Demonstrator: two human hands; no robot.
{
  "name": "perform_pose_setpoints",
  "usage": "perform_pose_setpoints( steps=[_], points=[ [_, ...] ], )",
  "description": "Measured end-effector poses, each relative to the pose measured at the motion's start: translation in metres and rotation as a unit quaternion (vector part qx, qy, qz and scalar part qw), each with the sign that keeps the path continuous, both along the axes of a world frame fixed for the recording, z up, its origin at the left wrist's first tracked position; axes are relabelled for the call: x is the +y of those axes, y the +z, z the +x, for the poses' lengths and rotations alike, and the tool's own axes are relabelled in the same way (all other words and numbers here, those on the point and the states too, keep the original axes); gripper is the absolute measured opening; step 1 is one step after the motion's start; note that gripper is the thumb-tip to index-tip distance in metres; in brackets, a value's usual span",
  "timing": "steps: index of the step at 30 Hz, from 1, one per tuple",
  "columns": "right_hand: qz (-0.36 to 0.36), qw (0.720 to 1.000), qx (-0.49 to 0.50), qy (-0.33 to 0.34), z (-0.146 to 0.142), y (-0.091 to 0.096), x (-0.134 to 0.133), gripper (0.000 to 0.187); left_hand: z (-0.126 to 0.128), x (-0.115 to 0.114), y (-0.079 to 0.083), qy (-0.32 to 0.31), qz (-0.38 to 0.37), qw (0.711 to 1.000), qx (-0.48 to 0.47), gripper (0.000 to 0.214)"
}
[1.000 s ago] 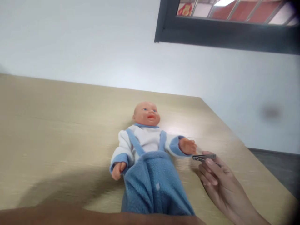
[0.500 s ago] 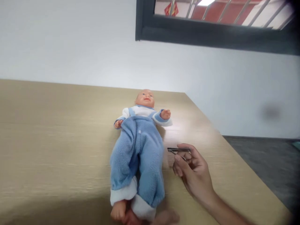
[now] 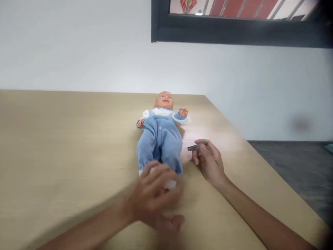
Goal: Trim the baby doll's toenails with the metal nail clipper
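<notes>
Though blurred, left hand (image 3: 153, 196) grip closed over doll (image 3: 160, 137) feet; right hand (image 3: 208, 162) grip around nail clipper (image 3: 197, 147).

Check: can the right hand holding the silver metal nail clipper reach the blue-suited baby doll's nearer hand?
Probably yes: only bare wooden table lies between right hand, gripping the nail clipper, and doll's hand.

Person's body: two bare hands with forearms, lower frame.
The left hand (image 3: 153, 194), lower centre, is motion-blurred; the right hand (image 3: 209, 163), right of centre, is sharp with slender fingers. Both forearms are uncovered to the frame edge.
</notes>
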State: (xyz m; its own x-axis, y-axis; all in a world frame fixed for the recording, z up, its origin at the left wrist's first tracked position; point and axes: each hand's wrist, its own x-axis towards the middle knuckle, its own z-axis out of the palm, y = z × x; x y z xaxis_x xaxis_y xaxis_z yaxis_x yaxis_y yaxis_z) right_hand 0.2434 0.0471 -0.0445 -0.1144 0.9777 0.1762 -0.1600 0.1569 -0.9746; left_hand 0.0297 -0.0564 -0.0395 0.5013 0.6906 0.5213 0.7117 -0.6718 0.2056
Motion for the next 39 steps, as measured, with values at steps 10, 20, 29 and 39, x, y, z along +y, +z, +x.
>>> perform_pose_setpoints(
  steps=[10,20,29,39],
  points=[
    [0.134,0.99,-0.041,-0.028,-0.014,0.004,-0.032,0.029,-0.04,0.006,0.01,-0.011,-0.078,0.997,-0.001,0.017],
    [0.418,0.886,-0.186,0.074,-0.026,0.012,-0.1,0.028,-0.034,0.005,0.003,-0.086,-0.043,0.995,0.005,0.035],
    [0.464,0.844,-0.247,0.106,-0.033,0.023,-0.102,0.024,-0.026,-0.003,0.008,-0.065,-0.056,0.994,0.065,0.056],
    [0.563,0.801,-0.177,0.102,-0.033,0.026,-0.106,0.026,-0.011,-0.011,-0.004,-0.054,-0.076,0.993,-0.071,0.065]
  ],
)
